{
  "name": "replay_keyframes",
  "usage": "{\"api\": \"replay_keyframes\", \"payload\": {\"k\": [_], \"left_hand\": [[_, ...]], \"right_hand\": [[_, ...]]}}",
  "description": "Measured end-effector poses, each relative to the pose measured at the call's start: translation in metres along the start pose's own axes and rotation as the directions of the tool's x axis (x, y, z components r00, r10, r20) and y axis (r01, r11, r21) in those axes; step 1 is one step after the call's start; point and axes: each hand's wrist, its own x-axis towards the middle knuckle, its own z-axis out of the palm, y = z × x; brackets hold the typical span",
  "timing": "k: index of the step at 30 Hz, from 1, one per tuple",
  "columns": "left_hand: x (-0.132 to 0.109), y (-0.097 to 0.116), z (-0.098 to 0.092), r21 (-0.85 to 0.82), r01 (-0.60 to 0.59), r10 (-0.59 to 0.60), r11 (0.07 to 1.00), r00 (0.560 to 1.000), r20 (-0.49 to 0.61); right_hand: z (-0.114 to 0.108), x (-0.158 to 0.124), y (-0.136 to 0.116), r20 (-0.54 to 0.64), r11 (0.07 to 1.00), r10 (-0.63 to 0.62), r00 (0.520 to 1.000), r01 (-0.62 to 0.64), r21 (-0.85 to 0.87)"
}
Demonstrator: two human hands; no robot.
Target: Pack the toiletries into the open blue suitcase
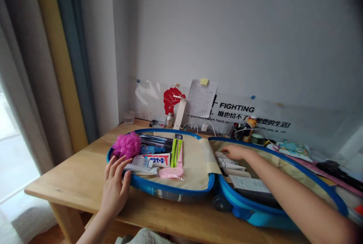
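A blue suitcase [172,190] lies open on a wooden desk [79,172]. My left hand [115,187] rests on the rim of its left half, fingers spread, beside a pink bath puff [127,144]. That half also holds a toothpaste box [157,159], green and pink packets [177,153], dark tubes [155,140] and a pink oval case [171,172]. My right hand [234,151] reaches into the right half and lies flat on white tubes [228,162], above a white leaflet [248,184].
Curtains [56,66] hang at the left by a window. Along the wall stand a clear cup [129,117], a small metal bottle [169,120], papers [200,98], cables, a small figure [250,125] and a "FIGHTING" banner [236,107]. Books and clutter [295,149] lie at the right.
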Motion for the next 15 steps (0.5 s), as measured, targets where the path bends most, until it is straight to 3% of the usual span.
{"api": "replay_keyframes", "payload": {"k": [7, 15], "left_hand": [[0.0003, 0.0001, -0.0012, 0.001, 0.012, -0.012, 1.000, 1.000, 0.008], [0.0007, 0.0020, -0.0010, 0.004, 0.009, -0.009, 1.000, 1.000, -0.002]], "right_hand": [[0.0076, 0.0059, -0.0028, 0.159, 0.999, -0.011, 0.987, 0.017, -0.039], [0.0098, 0.0050, 0.0015, 0.129, 0.998, 0.033, 0.991, -0.027, -0.054]]}}
